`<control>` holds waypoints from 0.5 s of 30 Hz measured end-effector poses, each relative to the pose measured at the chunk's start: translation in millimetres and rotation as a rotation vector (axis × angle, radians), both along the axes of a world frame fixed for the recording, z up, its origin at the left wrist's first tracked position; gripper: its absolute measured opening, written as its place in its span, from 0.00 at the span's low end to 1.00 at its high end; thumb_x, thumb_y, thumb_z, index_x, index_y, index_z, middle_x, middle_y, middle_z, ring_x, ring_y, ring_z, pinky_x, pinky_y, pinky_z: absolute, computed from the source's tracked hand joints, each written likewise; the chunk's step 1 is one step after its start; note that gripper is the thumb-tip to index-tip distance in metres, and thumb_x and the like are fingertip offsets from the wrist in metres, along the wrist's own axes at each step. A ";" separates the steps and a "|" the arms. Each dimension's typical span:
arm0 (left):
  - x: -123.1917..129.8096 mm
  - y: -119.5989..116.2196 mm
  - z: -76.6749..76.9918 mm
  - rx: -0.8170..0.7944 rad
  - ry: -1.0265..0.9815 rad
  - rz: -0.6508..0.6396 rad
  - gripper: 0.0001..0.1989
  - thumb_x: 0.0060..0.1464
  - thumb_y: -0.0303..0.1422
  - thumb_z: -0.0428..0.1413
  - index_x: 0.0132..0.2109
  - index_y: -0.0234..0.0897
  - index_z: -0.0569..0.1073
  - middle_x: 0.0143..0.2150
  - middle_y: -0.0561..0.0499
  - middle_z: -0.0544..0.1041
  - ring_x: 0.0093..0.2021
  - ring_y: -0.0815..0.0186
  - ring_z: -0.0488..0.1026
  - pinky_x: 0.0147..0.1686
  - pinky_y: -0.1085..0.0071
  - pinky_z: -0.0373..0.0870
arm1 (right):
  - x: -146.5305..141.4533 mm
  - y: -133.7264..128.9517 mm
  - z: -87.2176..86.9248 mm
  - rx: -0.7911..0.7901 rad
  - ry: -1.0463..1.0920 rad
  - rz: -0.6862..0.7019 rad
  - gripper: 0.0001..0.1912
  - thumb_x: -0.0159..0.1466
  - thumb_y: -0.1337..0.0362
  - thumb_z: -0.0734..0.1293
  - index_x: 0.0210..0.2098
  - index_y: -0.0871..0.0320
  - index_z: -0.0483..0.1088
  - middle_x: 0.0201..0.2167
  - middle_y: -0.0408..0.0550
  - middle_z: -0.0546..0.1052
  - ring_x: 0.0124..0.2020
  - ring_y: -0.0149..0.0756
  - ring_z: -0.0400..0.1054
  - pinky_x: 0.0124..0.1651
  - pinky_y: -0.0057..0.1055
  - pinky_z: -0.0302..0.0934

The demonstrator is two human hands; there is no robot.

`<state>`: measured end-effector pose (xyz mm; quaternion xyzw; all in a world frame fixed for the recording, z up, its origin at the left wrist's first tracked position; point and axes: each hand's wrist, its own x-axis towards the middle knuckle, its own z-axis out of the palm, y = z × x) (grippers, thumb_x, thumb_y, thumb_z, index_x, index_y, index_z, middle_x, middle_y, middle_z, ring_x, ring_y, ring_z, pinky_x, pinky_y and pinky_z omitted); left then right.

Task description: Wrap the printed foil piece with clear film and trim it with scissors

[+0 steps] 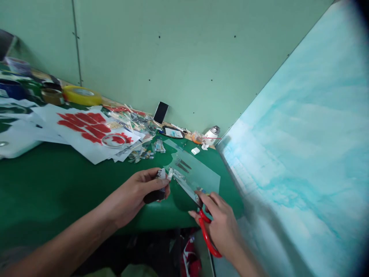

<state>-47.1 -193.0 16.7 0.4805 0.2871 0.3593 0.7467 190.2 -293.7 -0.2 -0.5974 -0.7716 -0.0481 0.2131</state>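
My left hand [150, 186] is closed on a small dark piece [155, 195] with a patterned, pale upper part. A bit of white material sticks out past its fingertips. In my right hand [217, 217] is a pair of scissors with red handles [206, 234], the fingers wrapped about the grips. The blades point up and left, their tips close to the white bit at my left fingertips; whether they touch it I cannot tell. Behind the blades lies a translucent sheet [201, 169] on the green tabletop, with two dark narrow strips [183, 165] on it.
Papers with red paint [89, 125] lie at the left, near a roll of yellow tape [82, 95] and paint jars [52, 96]. Small plastic packets [158, 146] and sticks are heaped mid-table. A phone [160, 112] leans on the back wall. A white bottle [212, 134] stands in the corner.
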 end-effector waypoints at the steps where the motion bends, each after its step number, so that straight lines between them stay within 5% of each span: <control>1: -0.7 -0.9 0.4 -0.003 -0.005 0.000 0.11 0.56 0.38 0.61 0.31 0.36 0.72 0.27 0.52 0.73 0.30 0.67 0.66 0.32 0.72 0.60 | -0.8 -0.4 0.9 0.014 -0.016 0.003 0.22 0.66 0.57 0.67 0.59 0.54 0.66 0.37 0.51 0.71 0.38 0.44 0.71 0.39 0.38 0.67; 15: -8.5 -9.1 7.4 0.037 -0.007 0.044 0.14 0.55 0.40 0.60 0.28 0.36 0.71 0.25 0.52 0.73 0.28 0.68 0.64 0.30 0.71 0.58 | -9.9 -3.3 12.6 0.190 -0.185 0.078 0.19 0.68 0.60 0.65 0.56 0.59 0.67 0.34 0.51 0.71 0.35 0.42 0.70 0.36 0.36 0.68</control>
